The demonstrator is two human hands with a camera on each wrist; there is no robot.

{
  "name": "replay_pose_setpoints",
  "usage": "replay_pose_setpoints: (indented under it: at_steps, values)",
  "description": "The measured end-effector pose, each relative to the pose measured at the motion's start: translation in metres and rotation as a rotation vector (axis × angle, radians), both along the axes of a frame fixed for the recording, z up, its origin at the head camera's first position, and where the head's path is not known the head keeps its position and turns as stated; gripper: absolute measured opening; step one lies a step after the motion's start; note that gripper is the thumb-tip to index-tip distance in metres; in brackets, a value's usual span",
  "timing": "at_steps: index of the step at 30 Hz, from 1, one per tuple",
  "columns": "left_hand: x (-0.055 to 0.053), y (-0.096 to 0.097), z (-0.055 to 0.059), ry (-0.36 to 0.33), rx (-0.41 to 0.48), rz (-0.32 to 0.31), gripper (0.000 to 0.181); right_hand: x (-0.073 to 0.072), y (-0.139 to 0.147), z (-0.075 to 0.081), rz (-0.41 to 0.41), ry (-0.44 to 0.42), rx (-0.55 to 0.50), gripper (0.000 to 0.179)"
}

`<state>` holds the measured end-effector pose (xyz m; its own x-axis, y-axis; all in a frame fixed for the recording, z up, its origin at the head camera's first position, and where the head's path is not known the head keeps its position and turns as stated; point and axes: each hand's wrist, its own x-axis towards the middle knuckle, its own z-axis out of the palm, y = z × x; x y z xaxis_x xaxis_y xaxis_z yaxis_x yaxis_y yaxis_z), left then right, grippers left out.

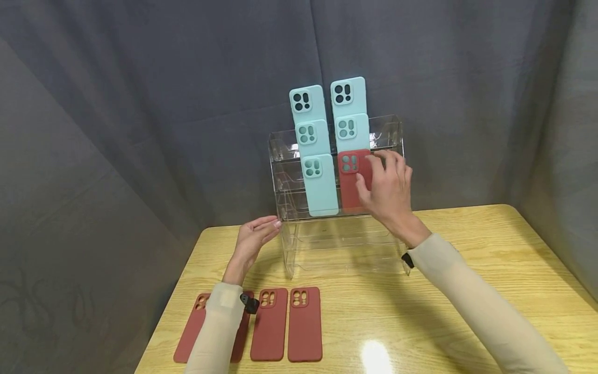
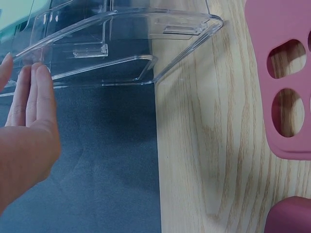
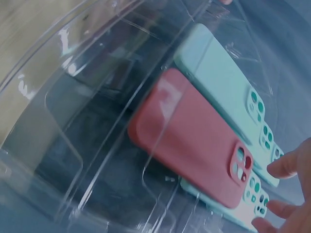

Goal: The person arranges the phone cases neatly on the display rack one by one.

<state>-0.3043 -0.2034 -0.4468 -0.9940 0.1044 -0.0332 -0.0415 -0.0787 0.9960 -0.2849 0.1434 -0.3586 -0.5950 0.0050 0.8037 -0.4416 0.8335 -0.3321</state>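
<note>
Surroundings: a grey curtain (image 1: 187, 104) hangs behind and along both sides of a wooden desk (image 1: 467, 249). On the desk stands one clear rack (image 1: 289, 200) with stepped tiers.

In the way: my left sleeve (image 1: 215, 322) and a black wrist piece (image 1: 250, 305) lie across the head camera's sight of the two leftmost red cases on the desk, hiding much of both. My right fingers cover part of the right edge of the racked red case. That case in turn covers the lower part of the blue one behind it.

Count, phone cases: ten. Pale blue cases (image 1: 322, 184), five, all upright in the rack: three in the left column, two in the right. Racked red case (image 1: 348, 189), one, foremost in the right column, beside the front blue one, camera cutouts uppermost. Red cases on the desk (image 1: 304, 332), four, flat in a row before the rack, cutouts toward it.

Count, grips: two. My right grip (image 1: 390, 184), thumb and fingers bent and spread at the upper right of the racked red case, pinching nothing; contact cannot be told. My left grip (image 1: 256, 239), fingers straight and pressed together, thumb apart, tips at the rack's left edge, seemingly touching, holding nothing.
</note>
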Motion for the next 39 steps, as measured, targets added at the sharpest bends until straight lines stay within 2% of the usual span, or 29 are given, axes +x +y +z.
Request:
replay_pose_setpoints:
  at_steps: [6,12,18,23,27,30,33,39]
  values:
    - [-0.001,0.000,-0.002,0.007,0.011,0.001,0.041,0.004,0.020,0.004,0.091,-0.041,-0.079,0.036]
    - [-0.002,0.000,-0.002,0.018,0.000,0.009,0.040,0.012,0.042,0.001,0.171,-0.092,-0.160,0.026]
    - [0.005,0.006,0.000,0.055,0.010,0.051,0.040,0.016,0.063,-0.007,0.174,-0.107,-0.231,0.014]
    - [0.017,0.010,-0.001,0.093,-0.131,0.149,0.035,0.017,0.074,-0.013,0.152,-0.156,-0.317,0.016]
    - [0.029,0.014,-0.001,0.125,-0.259,0.236,0.023,0.019,0.082,-0.019,0.141,-0.236,-0.355,0.024]
    - [0.039,0.019,0.000,0.150,-0.315,0.264,0.017,0.021,0.088,-0.024,0.141,-0.302,-0.376,0.032]
    - [0.050,0.023,0.002,0.172,-0.371,0.245,0.014,0.021,0.094,-0.028,0.143,-0.360,-0.392,0.036]
    - [0.074,0.028,-0.003,0.221,-0.510,0.121,0.013,0.024,0.105,-0.032,0.162,-0.498,-0.386,0.042]
